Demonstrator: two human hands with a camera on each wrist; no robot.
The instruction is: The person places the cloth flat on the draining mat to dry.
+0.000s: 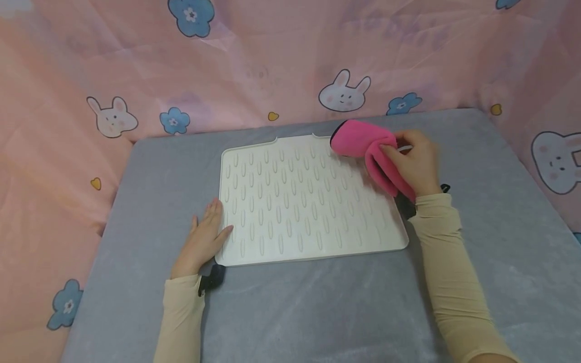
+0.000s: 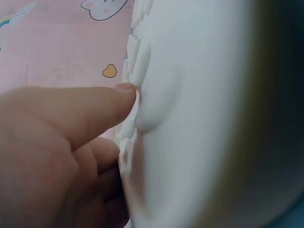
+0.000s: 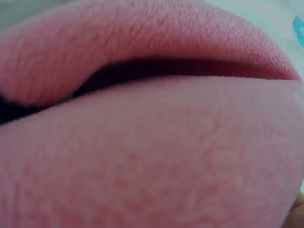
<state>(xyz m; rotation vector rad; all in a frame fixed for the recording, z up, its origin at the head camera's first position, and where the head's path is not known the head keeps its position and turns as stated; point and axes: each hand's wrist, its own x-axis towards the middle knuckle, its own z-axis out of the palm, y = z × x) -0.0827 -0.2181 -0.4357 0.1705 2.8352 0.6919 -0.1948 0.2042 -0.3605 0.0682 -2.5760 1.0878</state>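
Observation:
A white rectangular mat (image 1: 313,201) with rows of raised oval ridges lies on the grey surface. At its left edge, my left hand (image 1: 204,239) has the thumb on the ridged top and the other fingers extended along the side. The left wrist view shows the thumb (image 2: 104,107) against a ridge near the rim. My right hand (image 1: 417,159) pinches a folded bright pink cloth (image 1: 363,138) with dark edging, over the mat's far right corner. This cloth (image 3: 166,152) fills most of the right wrist view, so the right fingers are nearly all hidden there.
A grey cloth-covered table (image 1: 290,312) extends around the mat on all sides. Behind it and along both sides hangs a pink curtain (image 1: 254,65) printed with rabbits, blue flowers and small hearts. Black wrist straps (image 1: 212,280) sit at both sleeves.

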